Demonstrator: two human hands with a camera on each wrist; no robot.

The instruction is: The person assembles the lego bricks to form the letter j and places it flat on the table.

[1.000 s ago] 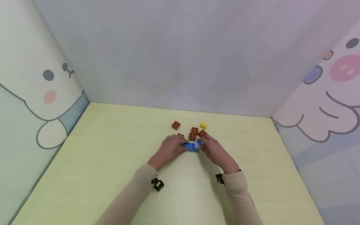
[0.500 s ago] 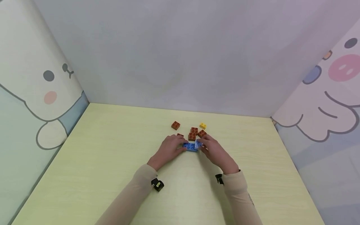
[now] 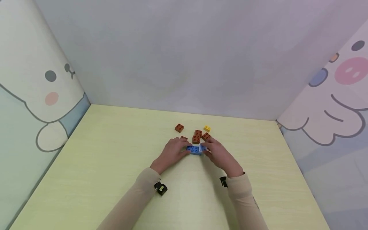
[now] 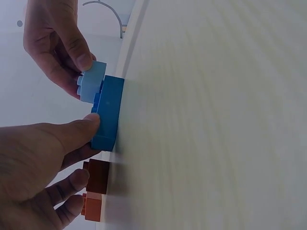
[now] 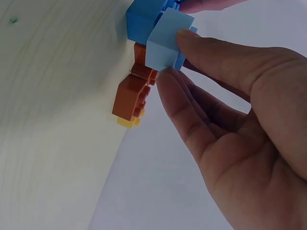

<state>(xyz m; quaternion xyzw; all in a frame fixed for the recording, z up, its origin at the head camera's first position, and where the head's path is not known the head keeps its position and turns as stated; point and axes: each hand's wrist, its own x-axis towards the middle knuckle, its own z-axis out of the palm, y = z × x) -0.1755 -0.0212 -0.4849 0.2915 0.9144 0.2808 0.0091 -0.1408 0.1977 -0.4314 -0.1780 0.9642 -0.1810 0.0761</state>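
Fingers [image 5: 178, 103] pinching pale-blue brick [image 5: 165, 40], blue brick [image 5: 140, 24] behind, orange-brown bricks [image 5: 128, 98]

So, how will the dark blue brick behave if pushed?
The dark blue brick is probably stiff: crisp, straight edges. Boxy, long and low, so it likely won't roll or tip. Smooth sides suggest it could slide if the left hand eased its pinch.
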